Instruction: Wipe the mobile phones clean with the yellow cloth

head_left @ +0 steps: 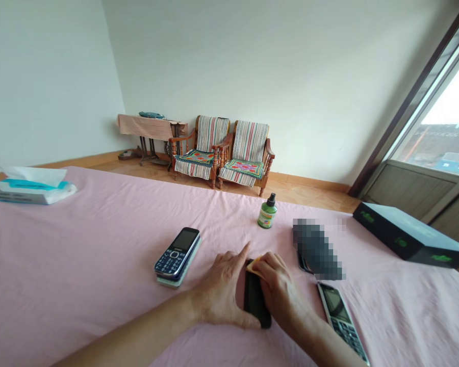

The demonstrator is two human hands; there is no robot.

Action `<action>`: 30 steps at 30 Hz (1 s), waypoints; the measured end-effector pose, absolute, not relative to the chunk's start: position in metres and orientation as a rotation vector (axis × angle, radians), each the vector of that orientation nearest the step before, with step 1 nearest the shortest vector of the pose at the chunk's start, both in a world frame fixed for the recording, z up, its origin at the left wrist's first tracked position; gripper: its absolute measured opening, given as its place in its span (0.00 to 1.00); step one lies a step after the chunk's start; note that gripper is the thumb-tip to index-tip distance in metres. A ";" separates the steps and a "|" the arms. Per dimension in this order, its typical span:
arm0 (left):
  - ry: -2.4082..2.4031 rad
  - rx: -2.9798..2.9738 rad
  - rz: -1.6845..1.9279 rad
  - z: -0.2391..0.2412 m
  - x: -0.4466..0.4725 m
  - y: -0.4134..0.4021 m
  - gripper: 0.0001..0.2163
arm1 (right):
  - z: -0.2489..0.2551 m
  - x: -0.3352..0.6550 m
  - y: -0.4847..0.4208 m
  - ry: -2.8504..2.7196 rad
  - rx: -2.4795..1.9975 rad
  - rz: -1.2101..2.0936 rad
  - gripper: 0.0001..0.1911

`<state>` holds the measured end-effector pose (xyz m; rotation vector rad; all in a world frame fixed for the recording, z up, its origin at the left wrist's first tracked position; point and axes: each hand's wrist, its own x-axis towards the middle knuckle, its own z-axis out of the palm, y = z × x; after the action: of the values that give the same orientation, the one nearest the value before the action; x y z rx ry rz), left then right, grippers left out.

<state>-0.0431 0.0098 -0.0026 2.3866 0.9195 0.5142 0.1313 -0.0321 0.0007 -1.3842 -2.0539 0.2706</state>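
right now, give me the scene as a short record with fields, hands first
left hand: left hand spread beside the black phone, thumb at its near end
right hand: right hand pinches what looks like a yellow cloth against the phone's far end
left of hands: blue phone lying on a pale flat thing; farther out, tissue pack
right of hands: silver phone, blurred dark thing, box
ahead: green bottle, upright
surface: pink sheet
beyond: two chairs
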 end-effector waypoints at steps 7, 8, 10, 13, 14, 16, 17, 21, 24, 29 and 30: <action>0.915 2.403 0.511 0.000 -0.042 0.010 0.61 | 0.001 0.131 -0.031 -2.017 -1.362 0.297 0.18; 0.919 2.405 0.507 -0.001 -0.042 0.010 0.61 | 0.001 0.133 -0.032 -2.013 -1.346 0.312 0.17; 0.922 2.415 0.489 -0.001 -0.042 0.010 0.60 | -0.001 0.136 -0.032 -1.995 -1.340 0.303 0.16; 0.907 2.427 0.478 -0.001 -0.043 0.011 0.59 | -0.002 0.140 -0.031 -1.988 -1.359 0.250 0.16; 0.900 2.426 0.485 -0.001 -0.043 0.011 0.59 | -0.002 0.140 -0.030 -1.996 -1.354 0.243 0.16; 0.903 2.418 0.497 -0.001 -0.042 0.011 0.58 | 0.000 0.138 -0.029 -2.033 -1.335 0.239 0.16; 0.910 2.416 0.495 -0.001 -0.042 0.010 0.58 | 0.000 0.136 -0.029 -2.056 -1.332 0.233 0.16; 0.929 2.431 0.453 -0.001 -0.041 0.010 0.58 | 0.002 0.131 -0.029 -2.102 -1.366 0.172 0.16; 0.936 2.430 0.449 -0.001 -0.041 0.011 0.59 | 0.001 0.130 -0.029 -2.092 -1.375 0.144 0.16; 0.953 2.417 0.437 0.001 -0.041 0.011 0.59 | 0.002 0.138 -0.029 -2.036 -1.331 0.241 0.12; 0.948 2.417 0.429 0.001 -0.041 0.010 0.59 | 0.001 0.141 -0.029 -1.991 -1.350 0.219 0.11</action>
<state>-0.0413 0.0105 0.0012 2.4167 0.9484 0.4290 0.1407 -0.0287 0.0012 -1.3504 -1.9909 0.2185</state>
